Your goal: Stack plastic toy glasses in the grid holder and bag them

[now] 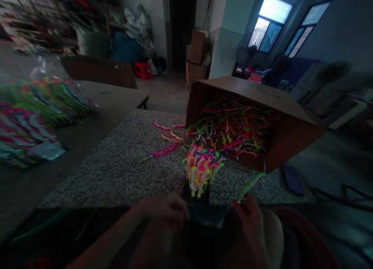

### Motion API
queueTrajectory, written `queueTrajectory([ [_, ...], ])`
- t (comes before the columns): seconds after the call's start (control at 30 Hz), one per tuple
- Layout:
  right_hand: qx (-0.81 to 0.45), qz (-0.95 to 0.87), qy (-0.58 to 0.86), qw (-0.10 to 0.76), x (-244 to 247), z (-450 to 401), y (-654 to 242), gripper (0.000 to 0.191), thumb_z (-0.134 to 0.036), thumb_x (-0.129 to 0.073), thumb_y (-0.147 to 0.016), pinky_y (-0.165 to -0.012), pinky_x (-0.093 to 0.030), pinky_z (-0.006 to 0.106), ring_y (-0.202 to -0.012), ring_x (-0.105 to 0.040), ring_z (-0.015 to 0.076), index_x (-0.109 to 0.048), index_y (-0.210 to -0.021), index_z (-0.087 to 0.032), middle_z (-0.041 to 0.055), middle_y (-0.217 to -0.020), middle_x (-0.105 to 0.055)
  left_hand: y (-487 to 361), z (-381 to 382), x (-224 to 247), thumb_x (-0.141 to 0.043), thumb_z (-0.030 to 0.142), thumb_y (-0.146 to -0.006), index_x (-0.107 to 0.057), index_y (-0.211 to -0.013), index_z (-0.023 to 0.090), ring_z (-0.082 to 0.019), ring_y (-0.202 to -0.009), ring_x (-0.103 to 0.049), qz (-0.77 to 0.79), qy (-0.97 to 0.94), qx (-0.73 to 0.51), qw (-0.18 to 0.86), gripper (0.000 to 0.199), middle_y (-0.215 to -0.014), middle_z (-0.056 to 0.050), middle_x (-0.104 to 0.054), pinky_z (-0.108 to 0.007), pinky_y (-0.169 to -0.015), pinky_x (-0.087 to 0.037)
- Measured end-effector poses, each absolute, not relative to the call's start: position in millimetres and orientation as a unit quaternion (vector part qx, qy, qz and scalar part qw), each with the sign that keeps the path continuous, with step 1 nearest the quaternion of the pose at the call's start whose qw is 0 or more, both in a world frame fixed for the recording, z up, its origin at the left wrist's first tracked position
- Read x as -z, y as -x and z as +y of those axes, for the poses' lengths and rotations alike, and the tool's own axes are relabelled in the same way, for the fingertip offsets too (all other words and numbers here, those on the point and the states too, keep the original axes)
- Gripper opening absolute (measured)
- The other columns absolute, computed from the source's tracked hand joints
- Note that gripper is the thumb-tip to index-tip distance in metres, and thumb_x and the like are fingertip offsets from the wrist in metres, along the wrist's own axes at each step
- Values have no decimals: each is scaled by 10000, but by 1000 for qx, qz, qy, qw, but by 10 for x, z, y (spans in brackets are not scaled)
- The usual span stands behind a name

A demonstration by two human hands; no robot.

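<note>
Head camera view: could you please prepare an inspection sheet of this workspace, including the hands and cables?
Surface: speckled tabletop, with another table at the left.
Job's things: cardboard box on its side, holding many colourful pieces; a pile in front of it.
Clutter: loose pink piece and others left of the pile; bagged pieces on the left table.
Hands: right hand holds a green piece; left hand near the table edge, its grip unclear.
Cables: dark cable-like lines at the right, blurred.
Surroundings: red stool, fan, windows.
</note>
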State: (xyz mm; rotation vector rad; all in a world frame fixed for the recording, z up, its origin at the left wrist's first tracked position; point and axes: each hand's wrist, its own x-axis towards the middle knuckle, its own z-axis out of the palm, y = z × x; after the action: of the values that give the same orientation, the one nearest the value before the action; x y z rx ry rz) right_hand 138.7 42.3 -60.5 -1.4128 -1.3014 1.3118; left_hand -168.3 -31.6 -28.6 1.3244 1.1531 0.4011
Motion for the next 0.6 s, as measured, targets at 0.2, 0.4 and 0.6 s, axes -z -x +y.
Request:
queueTrajectory([
  [0.2, -493, -520, 561, 416, 678, 622, -1040, 556, -517, -713, -650, -611, -552, 297, -765, -680, 228, -506, -1034, -173, 92, -906, -679, 2317, 755, 368, -509, 270, -840, -597, -1111, 125, -233, -1064, -570, 744, -589, -268, 167, 319, -1115, -137, -602, -367, -936, -457],
  [0.4, -452, -521, 604, 400, 762, 676, -1022, 596, -590, -704, -621, -625, -564, 297, -779, -685, 236, -531, -1027, -189, 85, -918, -691, 2414, 819, 717, -359, 260, -933, -608, -1147, 154, -238, -1129, -525, 741, -624, -224, 108, 345, -1261, -152, -518, -364, -986, -419],
  [0.6, -435, -531, 628, 366, 691, 785, -979, 567, -560, -708, -640, -648, -552, 277, -751, -681, 208, -571, -1023, -165, 80, -899, -691, 2799, 592, 628, -328, 77, -851, -606, -1190, 205, -243, -1121, -508, 685, -716, -114, 74, 457, -1284, -116, -519, -374, -960, -416],
])
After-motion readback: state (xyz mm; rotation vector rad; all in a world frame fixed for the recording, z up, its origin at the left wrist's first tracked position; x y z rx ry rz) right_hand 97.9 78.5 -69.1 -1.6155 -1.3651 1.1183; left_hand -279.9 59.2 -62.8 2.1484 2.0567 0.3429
